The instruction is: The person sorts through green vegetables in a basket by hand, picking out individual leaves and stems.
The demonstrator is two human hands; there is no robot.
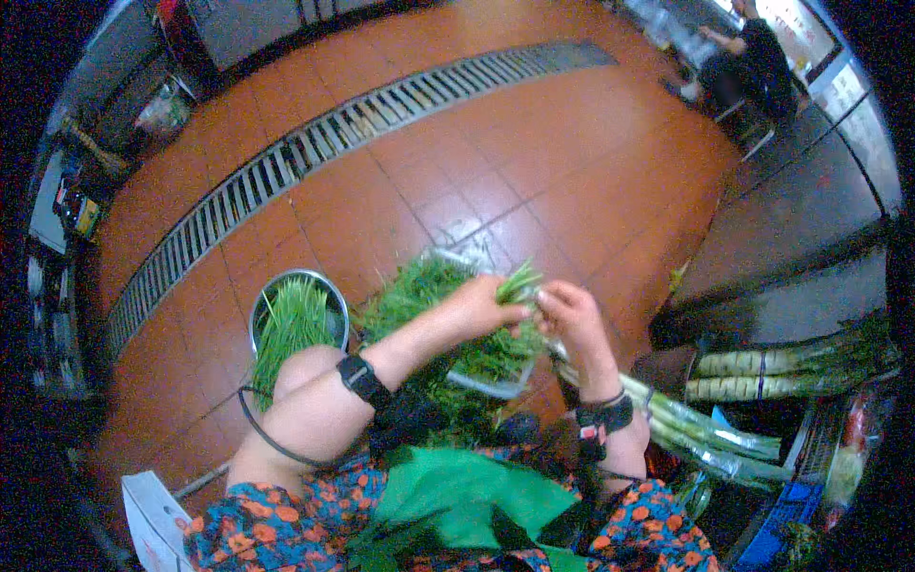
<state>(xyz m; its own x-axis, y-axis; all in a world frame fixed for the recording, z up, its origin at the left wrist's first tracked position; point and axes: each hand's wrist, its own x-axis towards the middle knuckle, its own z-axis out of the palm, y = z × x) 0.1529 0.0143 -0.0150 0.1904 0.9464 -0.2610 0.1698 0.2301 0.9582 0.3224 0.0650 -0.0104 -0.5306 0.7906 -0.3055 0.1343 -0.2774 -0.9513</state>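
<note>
My left hand (486,304) grips a small bunch of green stems (520,279), whose cut ends poke up past the thumb. Close against it, my right hand (575,314) has its thumb and fingertips pinched at the side of that bunch; blur hides exactly what they pinch. Below both hands, a heap of leafy greens (414,289) fills a pale plastic container (493,388) and spreads around it. To the left stands a round metal bowl (345,314) with long green shoots (292,322) hanging over its near rim, partly behind my knee.
A slotted drain grate (286,161) curves across the red tile floor (429,171). Wrapped leeks (708,429), white radishes (743,375) and a blue crate (779,525) lie at right. A seated person (750,64) is at far right. A white box (154,518) stands lower left.
</note>
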